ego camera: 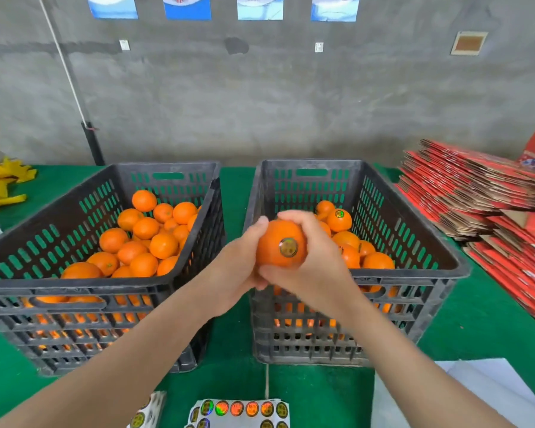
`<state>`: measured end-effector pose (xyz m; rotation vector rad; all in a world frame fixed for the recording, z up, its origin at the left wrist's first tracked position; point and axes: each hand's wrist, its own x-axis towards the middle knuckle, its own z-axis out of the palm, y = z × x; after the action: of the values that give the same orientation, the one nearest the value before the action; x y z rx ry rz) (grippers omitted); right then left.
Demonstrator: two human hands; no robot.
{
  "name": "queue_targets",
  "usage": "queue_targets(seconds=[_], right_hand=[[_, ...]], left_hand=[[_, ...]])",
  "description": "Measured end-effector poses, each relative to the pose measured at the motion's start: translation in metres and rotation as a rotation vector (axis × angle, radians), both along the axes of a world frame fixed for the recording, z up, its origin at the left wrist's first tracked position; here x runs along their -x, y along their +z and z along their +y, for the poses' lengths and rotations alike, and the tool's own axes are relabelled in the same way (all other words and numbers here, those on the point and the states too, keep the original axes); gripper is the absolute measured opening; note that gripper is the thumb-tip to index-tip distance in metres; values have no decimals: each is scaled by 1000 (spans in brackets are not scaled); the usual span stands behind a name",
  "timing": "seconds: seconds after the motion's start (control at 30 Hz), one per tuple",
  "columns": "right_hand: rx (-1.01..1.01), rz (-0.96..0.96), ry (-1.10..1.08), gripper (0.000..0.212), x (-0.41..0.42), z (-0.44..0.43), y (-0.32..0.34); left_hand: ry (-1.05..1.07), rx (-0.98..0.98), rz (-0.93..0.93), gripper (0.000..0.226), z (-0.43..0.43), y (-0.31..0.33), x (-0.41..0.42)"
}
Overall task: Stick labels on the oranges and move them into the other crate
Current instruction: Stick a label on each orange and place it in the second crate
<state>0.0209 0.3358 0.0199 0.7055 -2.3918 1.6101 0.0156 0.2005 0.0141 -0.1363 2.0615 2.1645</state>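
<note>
Both hands hold one orange (275, 242) above the near left corner of the right crate (457, 267). A round shiny label (288, 247) sits on the side of the orange facing me. My left hand (238, 273) cups the orange from the left and below. My right hand (312, 264) curls over its top and right side. The left crate (13, 285) is full of unlabelled oranges (149, 239). The right crate holds several oranges (349, 239), some showing labels. A sheet of round labels (244, 410) lies on the table's near edge.
The crates stand side by side on a green table (476, 329). Red flattened cartons (491, 196) are stacked at the right. White paper (482, 387) lies at the near right, a second label sheet (149, 410) at the near left, yellow plastic (3, 183) at the far left.
</note>
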Motion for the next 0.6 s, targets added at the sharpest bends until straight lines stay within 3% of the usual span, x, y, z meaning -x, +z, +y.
queue_targets(seconds=[0.13,0.2,0.27,0.43,0.53,0.6], right_hand=[[-218,0,-264,70,61,35,6],[-457,-94,-356,71,94,57,-1],[-742,-204,-388,69,124,79,-9],[-1357,-552,-70,20,165,104,-36],[-1524,-598,62,24,176,108,-44],[-1545,-554,57,42,176,110,-47]], left_hand=[[109,462,282,30,21,-11,42],[12,806,356,32,22,-24,54],[-8,962,371,33,24,-31,57],[-21,983,375,23,24,-38,58],[-2,952,475,22,23,-38,56],[48,899,575,20,23,-36,51]])
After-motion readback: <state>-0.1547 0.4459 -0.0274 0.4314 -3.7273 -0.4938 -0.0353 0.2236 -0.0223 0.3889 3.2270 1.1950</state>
